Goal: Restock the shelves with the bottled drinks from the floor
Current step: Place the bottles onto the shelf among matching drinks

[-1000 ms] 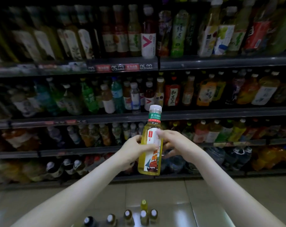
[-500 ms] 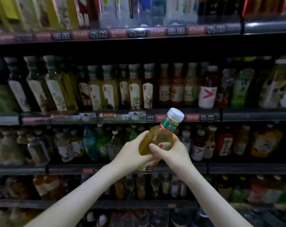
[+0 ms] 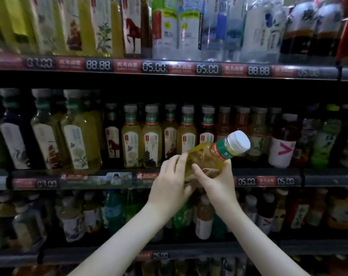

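Both hands — left hand, right hand — grasp the tea bottle, tilted cap-right just before the middle shelf edge; shelved bottles stand tightly packed behind it.

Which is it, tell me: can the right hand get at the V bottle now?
Probably not yet: the right hand grips the tea bottle together with the left hand. The V bottle stands unblocked at the front of the shelf.

Yellow-tea bottle, white cap, tilted right before stocked shelf
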Motion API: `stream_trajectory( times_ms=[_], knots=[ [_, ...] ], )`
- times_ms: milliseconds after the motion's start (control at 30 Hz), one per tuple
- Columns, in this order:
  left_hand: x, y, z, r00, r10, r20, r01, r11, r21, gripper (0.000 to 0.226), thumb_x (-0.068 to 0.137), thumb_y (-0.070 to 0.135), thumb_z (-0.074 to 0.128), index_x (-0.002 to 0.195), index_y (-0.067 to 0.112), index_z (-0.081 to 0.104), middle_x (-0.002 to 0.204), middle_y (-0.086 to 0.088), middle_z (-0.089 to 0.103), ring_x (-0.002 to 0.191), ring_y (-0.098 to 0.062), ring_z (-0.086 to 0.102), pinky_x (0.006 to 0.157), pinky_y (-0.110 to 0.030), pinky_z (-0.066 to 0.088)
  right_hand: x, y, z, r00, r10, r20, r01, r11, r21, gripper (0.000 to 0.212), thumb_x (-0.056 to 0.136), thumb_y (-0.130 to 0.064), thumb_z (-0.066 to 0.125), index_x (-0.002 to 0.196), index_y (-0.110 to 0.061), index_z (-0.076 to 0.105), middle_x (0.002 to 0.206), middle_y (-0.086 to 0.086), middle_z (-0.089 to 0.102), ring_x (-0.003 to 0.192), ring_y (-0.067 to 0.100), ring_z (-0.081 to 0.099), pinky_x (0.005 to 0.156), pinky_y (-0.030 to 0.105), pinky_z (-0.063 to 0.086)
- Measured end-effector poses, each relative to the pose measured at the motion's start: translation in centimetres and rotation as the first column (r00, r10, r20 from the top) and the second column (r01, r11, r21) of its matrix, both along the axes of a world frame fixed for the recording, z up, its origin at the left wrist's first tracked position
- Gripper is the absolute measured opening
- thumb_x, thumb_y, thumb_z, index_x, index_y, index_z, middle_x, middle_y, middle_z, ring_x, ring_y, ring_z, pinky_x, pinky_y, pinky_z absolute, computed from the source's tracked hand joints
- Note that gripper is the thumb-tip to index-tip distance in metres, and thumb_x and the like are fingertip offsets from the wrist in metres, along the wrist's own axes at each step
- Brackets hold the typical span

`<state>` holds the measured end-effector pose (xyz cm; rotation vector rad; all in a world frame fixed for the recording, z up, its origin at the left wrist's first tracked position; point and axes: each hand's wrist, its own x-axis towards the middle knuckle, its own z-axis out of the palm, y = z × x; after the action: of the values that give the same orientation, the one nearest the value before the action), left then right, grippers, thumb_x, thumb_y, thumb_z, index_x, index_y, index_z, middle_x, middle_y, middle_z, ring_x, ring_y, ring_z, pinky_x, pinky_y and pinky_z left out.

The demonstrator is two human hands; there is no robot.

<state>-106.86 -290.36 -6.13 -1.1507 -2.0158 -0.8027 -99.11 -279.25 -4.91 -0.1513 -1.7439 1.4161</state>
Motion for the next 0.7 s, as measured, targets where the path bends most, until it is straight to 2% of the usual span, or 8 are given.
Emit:
stream_trajectory(
  times_ms=[67, 133, 200, 300, 433, 600, 667, 700],
  knots=[
    [-1.8, 0.6, 0.3, 0.998, 0.061, -0.031, -0.060, 0.998, 0.034, 0.072, 0.070, 0.019, 0.082, 0.130, -0.001, 0.048, 0.116, -0.016, 0.061, 0.105, -0.031, 0.061, 0.082, -0.037, 0.056, -1.9, -0.4, 0.3, 1.000, -0.005, -0.030, 0.007, 0.998, 0.056, 0.062, 0.077, -0.012, 0.079, 0.128, -0.013, 0.044, 0.112, -0.006, 0.065, 0.102, 0.002, 0.063, 0.084, 0.016, 0.051],
    [-3.8, 1.1, 0.5, 0.996, 0.093, 0.004, -0.093, 0.994, 0.058, 0.072, 0.069, 0.011, 0.083, 0.130, -0.003, 0.049, 0.115, -0.018, 0.063, 0.104, -0.033, 0.063, 0.081, -0.039, 0.056, -4.0, -0.6, 0.7, 0.999, -0.018, -0.035, 0.022, 0.992, 0.127, 0.064, 0.075, -0.010, 0.080, 0.127, -0.014, 0.042, 0.115, -0.005, 0.062, 0.105, 0.000, 0.061, 0.083, 0.010, 0.048],
    [-5.6, 1.3, 0.5, 0.993, 0.080, 0.084, -0.087, 0.993, 0.084, 0.070, 0.075, 0.006, 0.078, 0.136, -0.003, 0.045, 0.122, -0.020, 0.061, 0.112, -0.035, 0.060, 0.089, -0.040, 0.052, -6.0, -0.6, 1.2, 1.000, -0.012, -0.006, 0.013, 0.987, 0.160, 0.067, 0.074, -0.012, 0.081, 0.127, -0.019, 0.040, 0.114, -0.008, 0.060, 0.102, -0.002, 0.061, 0.078, 0.005, 0.046],
    [-7.5, 1.6, 0.6, 0.962, 0.028, 0.270, -0.065, 0.990, 0.126, 0.060, 0.090, 0.013, 0.062, 0.144, 0.009, 0.036, 0.136, -0.012, 0.052, 0.126, -0.027, 0.049, 0.101, -0.036, 0.043, -8.3, -0.4, 1.9, 0.996, 0.011, 0.089, -0.028, 0.982, 0.184, 0.072, 0.076, -0.019, 0.081, 0.133, -0.023, 0.037, 0.108, -0.019, 0.056, 0.096, -0.004, 0.056, 0.074, 0.002, 0.043],
    [-9.1, 1.7, 0.5, 0.944, 0.048, 0.327, -0.094, 0.988, 0.126, 0.048, 0.091, 0.026, 0.056, 0.136, 0.014, 0.045, 0.127, -0.007, 0.057, 0.116, -0.024, 0.054, 0.093, -0.036, 0.049, -10.4, 0.1, 1.9, 0.982, -0.038, 0.183, -0.009, 0.968, 0.249, 0.080, 0.075, -0.031, 0.080, 0.140, -0.023, 0.035, 0.129, -0.005, 0.054, 0.117, 0.012, 0.053, 0.091, 0.024, 0.044],
    [-10.8, 1.7, 0.8, 0.939, 0.305, 0.157, -0.308, 0.951, -0.008, 0.043, 0.078, 0.025, 0.067, 0.116, 0.006, 0.061, 0.125, -0.021, 0.049, 0.112, -0.039, 0.047, 0.092, -0.045, 0.042, -12.4, 0.4, 2.2, 0.949, -0.194, 0.248, 0.088, 0.918, 0.386, 0.085, 0.073, -0.039, 0.080, 0.140, -0.013, 0.035, 0.136, 0.004, 0.040, 0.128, 0.022, 0.042, 0.104, 0.040, 0.042],
    [-11.0, 2.0, 0.7, 0.927, 0.350, 0.135, -0.353, 0.936, -0.003, 0.058, 0.074, 0.026, 0.070, 0.125, 0.004, 0.053, 0.131, -0.026, 0.044, 0.118, -0.044, 0.042, 0.096, -0.054, 0.039, -12.6, 0.4, 2.1, 0.949, -0.197, 0.248, 0.074, 0.899, 0.432, 0.090, 0.077, -0.035, 0.077, 0.147, -0.015, 0.024, 0.139, 0.007, 0.038, 0.130, 0.023, 0.040, 0.104, 0.042, 0.042],
    [-11.1, 2.2, 0.4, 0.931, 0.339, 0.133, -0.344, 0.939, 0.019, 0.067, 0.074, 0.028, 0.068, 0.132, 0.003, 0.044, 0.134, -0.029, 0.040, 0.121, -0.045, 0.039, 0.098, -0.059, 0.037, -12.6, 0.4, 1.9, 0.951, -0.203, 0.234, 0.071, 0.877, 0.475, 0.090, 0.081, -0.032, 0.074, 0.149, -0.020, 0.017, 0.139, 0.008, 0.038, 0.129, 0.024, 0.041, 0.102, 0.043, 0.044]
  ],
)
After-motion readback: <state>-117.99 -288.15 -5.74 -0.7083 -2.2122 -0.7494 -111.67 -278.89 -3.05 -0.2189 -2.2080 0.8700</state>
